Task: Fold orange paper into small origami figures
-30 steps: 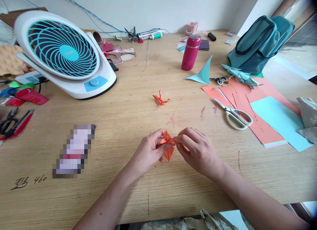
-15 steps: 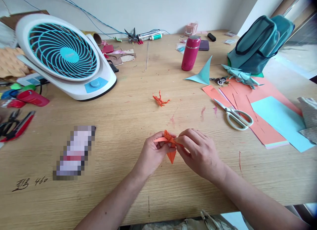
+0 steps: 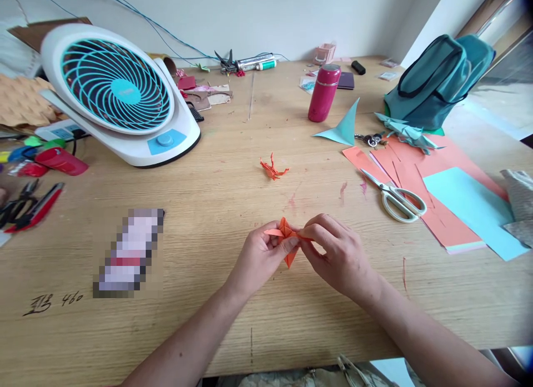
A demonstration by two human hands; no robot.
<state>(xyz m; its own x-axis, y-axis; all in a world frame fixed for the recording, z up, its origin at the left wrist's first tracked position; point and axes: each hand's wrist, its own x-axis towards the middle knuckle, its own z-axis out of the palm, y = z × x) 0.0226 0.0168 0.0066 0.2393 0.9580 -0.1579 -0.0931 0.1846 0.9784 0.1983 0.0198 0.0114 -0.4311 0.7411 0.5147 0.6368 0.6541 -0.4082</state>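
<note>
Between my two hands is a folded orange origami paper point(image 3: 290, 259) with several pointed flaps. My left hand point(image 3: 260, 254) is closed on its left side, the thumb pressing across the middle. My right hand point(image 3: 333, 251) pinches a narrow flap on the right between thumb and fingers. One point juts up above the left fingers, another hangs down below the thumb; part of the folds is hidden by the fingers. Beyond the hands, a small finished-looking orange origami figure point(image 3: 273, 169) with thin limbs rests on the table point(image 3: 216, 209).
White scissors point(image 3: 402, 204) lie on orange paper sheets point(image 3: 452, 223) at the right, beside a light blue sheet point(image 3: 470, 201). Behind them are a teal origami figure point(image 3: 410, 132), keys point(image 3: 372, 139), a magenta flask point(image 3: 323, 94) and a teal bag point(image 3: 433, 87). A fan point(image 3: 129, 93) stands left.
The left thumb has moved right across the orange paper, nearer the right fingertips, and the lower point has risen slightly. The whole view has shifted a little.
</note>
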